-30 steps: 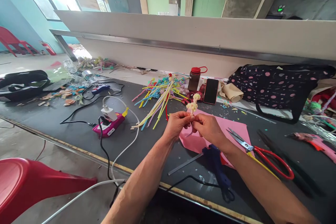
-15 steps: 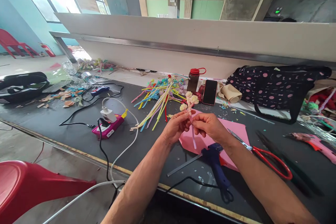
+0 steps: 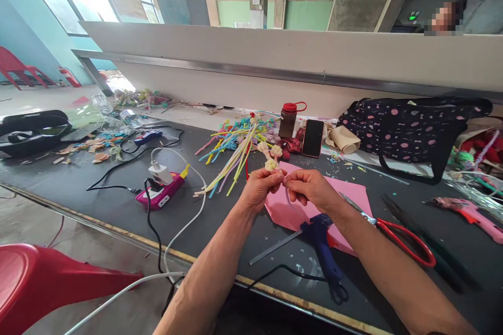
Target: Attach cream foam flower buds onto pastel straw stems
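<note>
A small sprig with pale yellow fuzzy blossoms (image 3: 272, 164) leans to the left above my fingers; it looks made of pipe cleaners. My left hand (image 3: 256, 189) pinches it just below the blossoms. Close beside it, my right hand (image 3: 310, 186) has thumb and fingers closed on the pinkish stem, and a thin lilac end hangs below. Both hands are over a pink sheet (image 3: 359, 194). Under my right wrist lies a dark blue glue gun (image 3: 327, 256) with a clear glue stick in it. Red-handled scissors (image 3: 408, 241) are partly behind my right forearm.
Coloured pipe cleaners (image 3: 231, 157) are heaped at the back middle. Behind my hands stand a bottle (image 3: 288, 121) and a phone (image 3: 313, 138). A pink glue gun (image 3: 471, 214) and a patterned bag (image 3: 408, 131) are at right; a magenta power strip (image 3: 161, 194) with cables is left.
The sprig has turned in my fingers, upright before and now tilted left. My right hand's fingers have shifted along the stem. A person's head has appeared behind the partition.
</note>
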The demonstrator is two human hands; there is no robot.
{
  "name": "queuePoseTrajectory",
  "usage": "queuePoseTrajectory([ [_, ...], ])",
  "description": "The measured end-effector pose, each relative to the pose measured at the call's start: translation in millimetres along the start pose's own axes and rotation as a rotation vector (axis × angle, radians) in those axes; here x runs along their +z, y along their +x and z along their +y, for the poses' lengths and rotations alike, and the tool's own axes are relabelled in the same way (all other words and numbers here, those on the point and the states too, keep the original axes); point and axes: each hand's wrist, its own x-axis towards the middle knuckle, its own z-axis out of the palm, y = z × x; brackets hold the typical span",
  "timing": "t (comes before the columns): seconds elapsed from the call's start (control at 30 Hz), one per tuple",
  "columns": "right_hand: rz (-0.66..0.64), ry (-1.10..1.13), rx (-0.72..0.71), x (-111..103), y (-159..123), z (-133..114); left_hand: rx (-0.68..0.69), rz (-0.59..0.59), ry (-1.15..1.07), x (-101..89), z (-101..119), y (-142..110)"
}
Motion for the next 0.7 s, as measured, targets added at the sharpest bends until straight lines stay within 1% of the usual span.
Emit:
queuePoseTrajectory([
  [0.23,0.171,-0.345,-0.068,6,-1,4,0.113,0.123,0.172,0.7,-7,4],
  [0.4,0.304,-0.616,-0.202,10,1,14,0.202,0.202,0.270,2.4,-15,5],
  [0.43,0.315,-0.642,-0.210,10,1,15,0.213,0.208,0.286,2.7,-16,5],
  [0.47,0.305,-0.632,-0.197,10,2,15,0.214,0.204,0.297,3.1,-16,5],
  [0.53,0.227,-0.501,-0.122,8,3,13,0.188,0.165,0.290,4.3,-13,2],
  [0.63,0.081,-0.173,-0.014,2,2,7,0.092,0.029,0.202,6.5,-4,-3],
  [0.7,0.028,-0.010,0.010,-2,2,4,0.030,-0.056,0.120,7.4,1,-6],
])
